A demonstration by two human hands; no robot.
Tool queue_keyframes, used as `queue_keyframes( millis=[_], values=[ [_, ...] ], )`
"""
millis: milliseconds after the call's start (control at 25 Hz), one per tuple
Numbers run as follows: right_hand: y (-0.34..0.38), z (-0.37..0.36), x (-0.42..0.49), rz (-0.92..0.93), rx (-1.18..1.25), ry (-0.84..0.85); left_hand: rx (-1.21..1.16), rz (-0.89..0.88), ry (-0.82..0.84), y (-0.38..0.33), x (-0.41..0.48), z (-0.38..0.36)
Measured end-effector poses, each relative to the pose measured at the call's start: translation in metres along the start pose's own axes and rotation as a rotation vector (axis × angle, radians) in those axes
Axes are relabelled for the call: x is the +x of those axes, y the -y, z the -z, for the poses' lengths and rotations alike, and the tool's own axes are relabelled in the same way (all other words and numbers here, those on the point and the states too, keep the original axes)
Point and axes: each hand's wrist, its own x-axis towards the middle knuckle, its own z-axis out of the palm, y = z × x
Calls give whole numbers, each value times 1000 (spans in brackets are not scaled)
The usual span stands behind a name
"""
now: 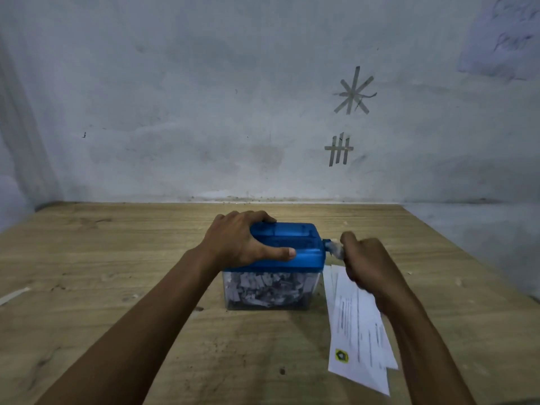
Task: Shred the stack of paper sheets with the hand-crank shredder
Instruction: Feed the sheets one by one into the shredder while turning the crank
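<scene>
The crank handle (333, 249) is mostly covered by the right hand (368, 264) curled round it, and the exposed stub is motion-blurred. The left end of the shredder lid (295, 241) is hidden under the gripping left hand (236, 241). The right forearm (409, 325) covers the upper right of the paper sheets (353, 340); their print is too small to read. The wall sheet (508, 36) is cut off by the top and right edges, its writing blurred.
</scene>
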Motion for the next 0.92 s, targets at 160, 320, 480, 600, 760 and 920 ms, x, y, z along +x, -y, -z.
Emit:
queue_keyframes(
  millis=[160, 320, 480, 600, 760, 920],
  values=[
    [36, -9, 35, 11, 156, -226, -1, -26, 46, 3, -3, -4],
    [33, -23, 82, -103, 265, -167, -27, -44, 23, 3, -2, -4],
    [-2, -44, 101, -283, 265, -39, -41, -42, -18, 1, -6, -6],
    [-33, -55, 82, -429, 433, 124, -37, 7, -48, -3, -7, -5],
    [-49, -53, 70, -234, 27, 17, -47, 26, -58, 1, -4, -5],
    [-58, -55, 52, -7, -96, 30, -70, 49, -29, 9, -2, 2]
  ],
)
